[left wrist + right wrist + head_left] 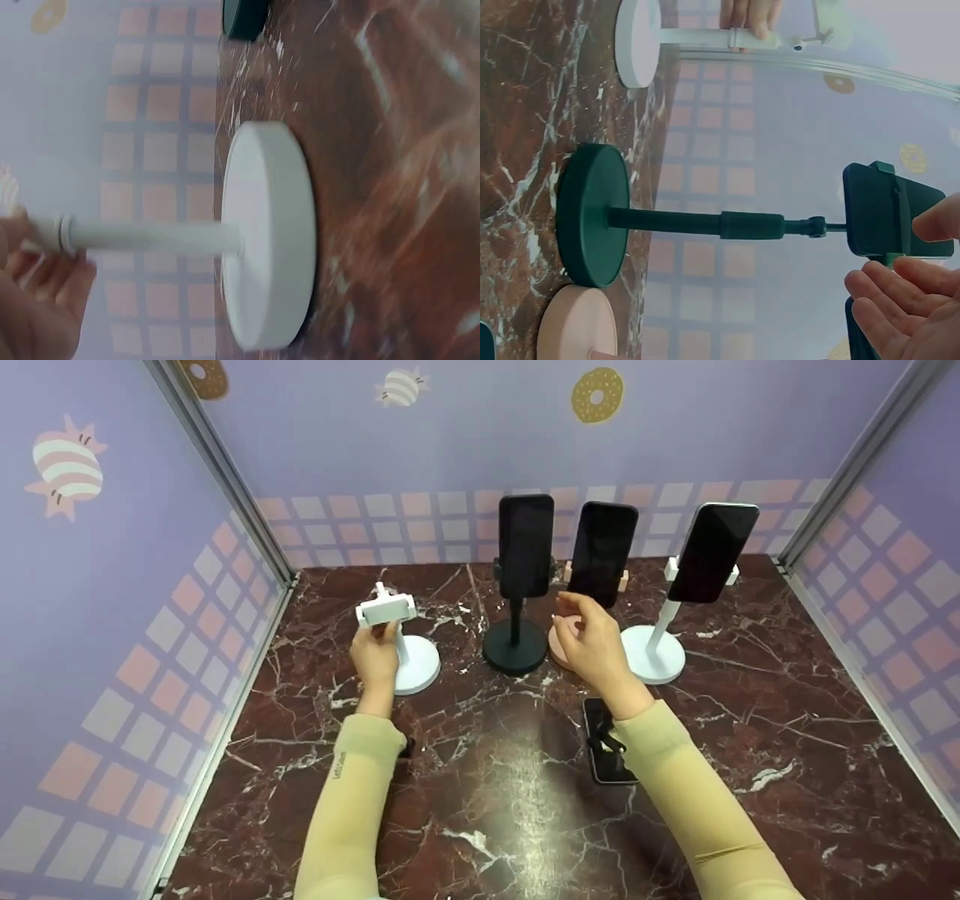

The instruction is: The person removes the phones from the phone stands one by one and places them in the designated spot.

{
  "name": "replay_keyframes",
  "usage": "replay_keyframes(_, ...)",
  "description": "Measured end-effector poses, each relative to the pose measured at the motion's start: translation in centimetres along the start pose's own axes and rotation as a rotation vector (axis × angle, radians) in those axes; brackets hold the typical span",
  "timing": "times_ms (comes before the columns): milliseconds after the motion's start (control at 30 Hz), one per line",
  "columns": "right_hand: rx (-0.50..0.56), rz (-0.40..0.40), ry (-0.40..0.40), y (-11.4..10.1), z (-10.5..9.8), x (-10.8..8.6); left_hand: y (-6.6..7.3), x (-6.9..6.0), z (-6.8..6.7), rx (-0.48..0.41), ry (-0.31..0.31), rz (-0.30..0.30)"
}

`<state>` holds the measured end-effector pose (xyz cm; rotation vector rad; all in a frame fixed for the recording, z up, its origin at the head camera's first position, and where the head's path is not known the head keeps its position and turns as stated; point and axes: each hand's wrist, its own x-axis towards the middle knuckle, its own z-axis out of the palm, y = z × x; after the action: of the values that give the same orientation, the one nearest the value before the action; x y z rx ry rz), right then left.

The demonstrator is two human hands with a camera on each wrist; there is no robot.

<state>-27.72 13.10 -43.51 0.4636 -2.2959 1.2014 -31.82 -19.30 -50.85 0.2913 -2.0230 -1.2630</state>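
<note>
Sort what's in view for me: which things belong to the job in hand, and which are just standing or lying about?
Apparently in the job:
left white stand, gripped by the left hand
right hand, holding nothing

Apparently just there:
black stand
pink stand
right white stand
three mounted phones
flat phone

hands (41,315): left, gripping white stand (169,237) | marbled tabletop (382,187) | checkered wall (161,142)

bright, even light fills the head view, with pale glare streaking the glossy dark-red veined marble tabletop (525,840). the 2 wrist views look hazy; the left blurs softly.
</note>
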Motion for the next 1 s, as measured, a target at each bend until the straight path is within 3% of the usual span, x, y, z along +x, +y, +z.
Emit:
replay_keyframes(167, 0.044, 0.018, 0.022, -0.4, 0.0, 0.2, 0.2, -2.6, 1.1, -0.211, 0.164, -0.074)
replay_keyframes(300, 0.050, 0.030, 0.029, -0.6, 0.0, 0.4, 1.4, -4.5, 1.9, -0.298, 0.202, -0.080)
replay_keyframes(467, 0.059, 0.045, 0.044, -0.8, 0.0, 0.8, 4.1, -5.9, 3.4, -0.404, 0.119, -0.060)
replay_keyframes(633, 0.063, 0.037, 0.053, -1.1, 0.2, 1.0, 6.8, -6.0, 4.9, -0.494, -0.021, -0.030)
replay_keyframes(833, 0.063, 0.026, 0.076, -1.2, 0.5, 1.5, 9.8, -5.4, 6.8, -0.481, -0.177, 0.028)
replay_keyframes(1000, 0.043, 0.020, 0.071, -1.6, 0.7, 1.7, 11.9, -5.0, 7.9, -0.488, -0.275, 0.022)
